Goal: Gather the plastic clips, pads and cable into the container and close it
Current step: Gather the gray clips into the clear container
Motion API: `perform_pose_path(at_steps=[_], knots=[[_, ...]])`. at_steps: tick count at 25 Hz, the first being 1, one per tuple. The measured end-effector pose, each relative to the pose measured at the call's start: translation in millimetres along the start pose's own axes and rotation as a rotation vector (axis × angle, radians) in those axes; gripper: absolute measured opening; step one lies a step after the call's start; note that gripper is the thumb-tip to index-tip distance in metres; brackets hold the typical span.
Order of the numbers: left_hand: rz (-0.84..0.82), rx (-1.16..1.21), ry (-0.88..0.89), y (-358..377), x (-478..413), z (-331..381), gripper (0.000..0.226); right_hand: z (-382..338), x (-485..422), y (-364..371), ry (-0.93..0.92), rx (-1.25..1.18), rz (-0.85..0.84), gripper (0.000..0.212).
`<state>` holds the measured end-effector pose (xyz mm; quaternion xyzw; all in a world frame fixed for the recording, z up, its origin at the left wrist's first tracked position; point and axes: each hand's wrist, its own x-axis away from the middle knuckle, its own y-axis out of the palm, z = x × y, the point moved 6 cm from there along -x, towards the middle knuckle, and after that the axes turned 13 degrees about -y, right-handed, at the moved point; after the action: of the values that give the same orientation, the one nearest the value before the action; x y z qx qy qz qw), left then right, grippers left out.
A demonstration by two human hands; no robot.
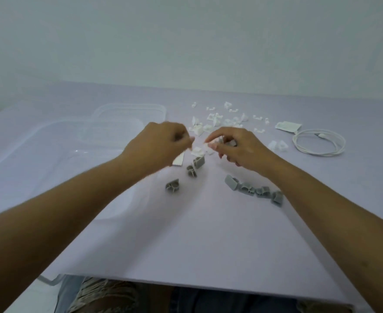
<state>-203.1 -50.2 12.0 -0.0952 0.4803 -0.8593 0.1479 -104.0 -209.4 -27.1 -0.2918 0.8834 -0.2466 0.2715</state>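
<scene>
A clear plastic container point(50, 159) lies open at the left, with its clear lid point(129, 111) behind it. Several white clips point(220, 118) are scattered at the centre back. Grey clips form a row point(253, 190) at the right and a loose group point(190, 170) nearer the middle. A coiled white cable point(319, 142) lies at the far right, with a white pad packet point(287, 126) behind it. My left hand point(159, 147) has curled fingers above a white strip point(178, 159); what it grips is blurred. My right hand point(233, 145) pinches a small white clip point(209, 144).
The pale table point(197, 240) ends at a near edge just above my knees. A plain wall stands behind the table. My forearms cross the front half of the table from both lower corners.
</scene>
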Motion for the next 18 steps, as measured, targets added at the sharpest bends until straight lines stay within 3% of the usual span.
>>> perform_pose_path(at_steps=[2,4,13,18], knots=[[0.189,-0.517,0.037,4,17,-3,0.03,-4,-1,12,-0.116,0.373,-0.161,0.017],[0.263,-0.703,0.077,18,29,-1,0.03,-3,-2,23,-0.148,0.579,-0.262,0.02],[0.21,-0.87,0.043,57,23,-17,0.015,1,-6,41,-0.13,0.726,-0.338,0.022],[0.192,-0.753,0.086,52,32,-11,0.02,2,-9,35,-0.057,0.604,-0.301,0.022]])
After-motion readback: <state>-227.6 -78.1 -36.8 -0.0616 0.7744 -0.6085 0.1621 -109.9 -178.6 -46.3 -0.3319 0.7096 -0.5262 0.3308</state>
